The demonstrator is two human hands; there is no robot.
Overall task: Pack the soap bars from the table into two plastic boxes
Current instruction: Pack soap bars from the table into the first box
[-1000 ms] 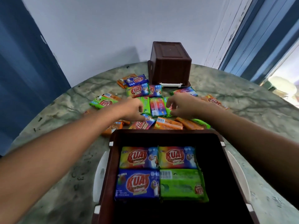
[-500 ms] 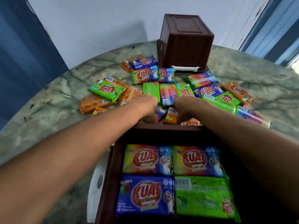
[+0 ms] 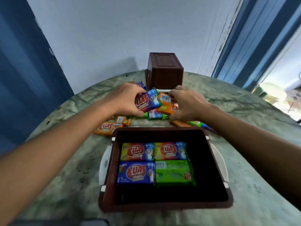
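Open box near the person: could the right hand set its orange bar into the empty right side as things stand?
Probably yes: the right hand grips the orange bar, and the open box has no lid and nothing over its bare right side.

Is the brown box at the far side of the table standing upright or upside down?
Upside down. The far brown box shows its closed, panelled base on top, and its rim rests on the table.

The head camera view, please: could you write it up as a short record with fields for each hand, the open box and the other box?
left hand: grips a blue soap bar, lifted above the pile
right hand: grips an orange soap bar, lifted
open box: four bars flat inside, right part bare
other box: upside down, far side of table
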